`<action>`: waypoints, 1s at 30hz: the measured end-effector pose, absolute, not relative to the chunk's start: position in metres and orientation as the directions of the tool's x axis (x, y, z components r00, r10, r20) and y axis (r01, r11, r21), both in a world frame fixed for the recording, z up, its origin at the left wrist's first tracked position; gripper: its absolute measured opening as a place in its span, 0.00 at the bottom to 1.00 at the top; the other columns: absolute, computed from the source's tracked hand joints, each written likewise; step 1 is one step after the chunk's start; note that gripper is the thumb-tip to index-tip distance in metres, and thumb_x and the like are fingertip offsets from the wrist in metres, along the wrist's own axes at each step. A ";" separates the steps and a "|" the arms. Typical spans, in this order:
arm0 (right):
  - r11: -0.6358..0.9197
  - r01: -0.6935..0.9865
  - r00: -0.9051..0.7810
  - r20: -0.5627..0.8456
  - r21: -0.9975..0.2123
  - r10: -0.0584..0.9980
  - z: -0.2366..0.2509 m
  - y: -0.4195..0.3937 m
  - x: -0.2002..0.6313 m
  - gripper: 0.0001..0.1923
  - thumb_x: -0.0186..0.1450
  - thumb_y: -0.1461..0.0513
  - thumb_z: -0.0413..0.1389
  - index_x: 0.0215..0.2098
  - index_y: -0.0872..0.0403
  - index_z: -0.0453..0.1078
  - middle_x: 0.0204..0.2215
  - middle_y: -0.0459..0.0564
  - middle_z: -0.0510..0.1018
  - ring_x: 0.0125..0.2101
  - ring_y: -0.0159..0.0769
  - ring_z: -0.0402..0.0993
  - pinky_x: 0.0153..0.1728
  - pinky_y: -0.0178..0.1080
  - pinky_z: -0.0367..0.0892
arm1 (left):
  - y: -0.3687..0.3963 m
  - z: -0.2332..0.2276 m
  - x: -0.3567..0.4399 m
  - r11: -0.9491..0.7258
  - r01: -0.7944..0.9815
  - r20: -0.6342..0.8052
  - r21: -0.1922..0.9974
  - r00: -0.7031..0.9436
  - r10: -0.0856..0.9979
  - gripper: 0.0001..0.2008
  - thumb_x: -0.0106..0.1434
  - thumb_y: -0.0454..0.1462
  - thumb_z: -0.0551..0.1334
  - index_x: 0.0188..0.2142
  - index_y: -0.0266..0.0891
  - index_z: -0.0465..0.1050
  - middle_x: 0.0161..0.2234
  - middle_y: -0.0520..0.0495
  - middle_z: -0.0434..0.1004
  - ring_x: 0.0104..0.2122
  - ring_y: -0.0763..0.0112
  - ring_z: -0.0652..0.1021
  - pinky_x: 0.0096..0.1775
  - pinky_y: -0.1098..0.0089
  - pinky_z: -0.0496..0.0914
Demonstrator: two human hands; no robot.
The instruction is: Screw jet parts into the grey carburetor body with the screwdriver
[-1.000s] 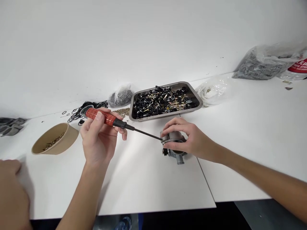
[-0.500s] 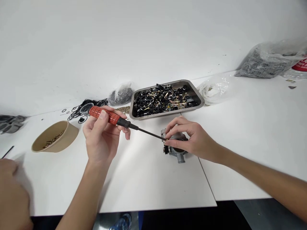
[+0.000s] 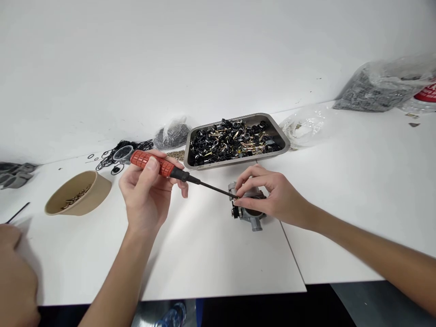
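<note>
My left hand is wrapped round the red handle of a screwdriver, whose dark shaft slants down to the right. Its tip meets the fingertips of my right hand, at the left side of a grey metal carburetor on the table. My right thumb and fingers are pinched together there, over the carburetor body. A tiny brass-coloured glint shows at the tip; what the fingers hold is too small to name. The right hand hides much of the carburetor's top.
Behind the carburetor stands a metal tray of black and brass parts. At left are a tan bowl with brass pieces and black rubber rings. Plastic bags lie along the wall. Another person's hand enters at lower left.
The screwdriver handle and my left hand have shifted slightly right. My right hand and the carburetor stay nearly in place. The other person's hand at left has moved a little.
</note>
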State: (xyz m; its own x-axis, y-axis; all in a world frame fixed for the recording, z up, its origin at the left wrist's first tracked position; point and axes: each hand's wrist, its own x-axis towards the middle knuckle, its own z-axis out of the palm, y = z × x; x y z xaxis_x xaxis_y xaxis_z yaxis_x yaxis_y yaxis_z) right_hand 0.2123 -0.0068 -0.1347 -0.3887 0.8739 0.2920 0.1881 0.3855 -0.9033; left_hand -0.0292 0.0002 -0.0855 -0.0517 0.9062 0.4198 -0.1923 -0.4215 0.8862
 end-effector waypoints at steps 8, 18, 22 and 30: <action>0.167 -0.041 -0.385 0.170 -0.985 0.907 -0.132 0.000 0.220 0.13 0.52 0.52 0.71 0.28 0.52 0.80 0.37 0.52 0.76 0.36 0.38 0.73 0.30 0.40 0.73 | 0.007 -0.022 0.005 -0.643 -0.050 0.626 0.764 0.296 0.721 0.06 0.62 0.37 0.67 0.36 0.35 0.80 0.34 0.41 0.77 0.31 0.58 0.80 0.14 0.67 0.71; 0.195 -0.153 -0.395 0.241 -0.969 0.886 -0.135 0.014 0.227 0.11 0.50 0.55 0.72 0.26 0.51 0.80 0.35 0.51 0.77 0.40 0.39 0.74 0.36 0.42 0.73 | 0.016 -0.007 0.022 -0.666 -0.102 0.646 0.739 0.389 0.657 0.11 0.55 0.38 0.72 0.36 0.34 0.80 0.36 0.40 0.77 0.30 0.54 0.81 0.13 0.66 0.70; 0.211 -0.006 -0.554 0.179 -0.978 0.813 -0.130 0.015 0.231 0.17 0.51 0.52 0.72 0.36 0.51 0.81 0.45 0.53 0.76 0.46 0.43 0.73 0.43 0.44 0.72 | 0.019 -0.002 0.013 -0.669 -0.059 0.625 0.741 0.426 0.654 0.19 0.54 0.44 0.73 0.37 0.30 0.78 0.30 0.42 0.77 0.27 0.54 0.81 0.12 0.65 0.70; 0.451 0.287 -0.785 0.062 -0.845 0.616 -0.131 0.008 0.231 0.31 0.54 0.51 0.69 0.55 0.41 0.72 0.63 0.50 0.58 0.63 0.48 0.57 0.61 0.49 0.61 | 0.002 0.005 0.015 -0.657 0.112 0.545 0.745 0.466 0.697 0.27 0.59 0.58 0.62 0.35 0.33 0.74 0.31 0.41 0.78 0.24 0.57 0.79 0.13 0.60 0.69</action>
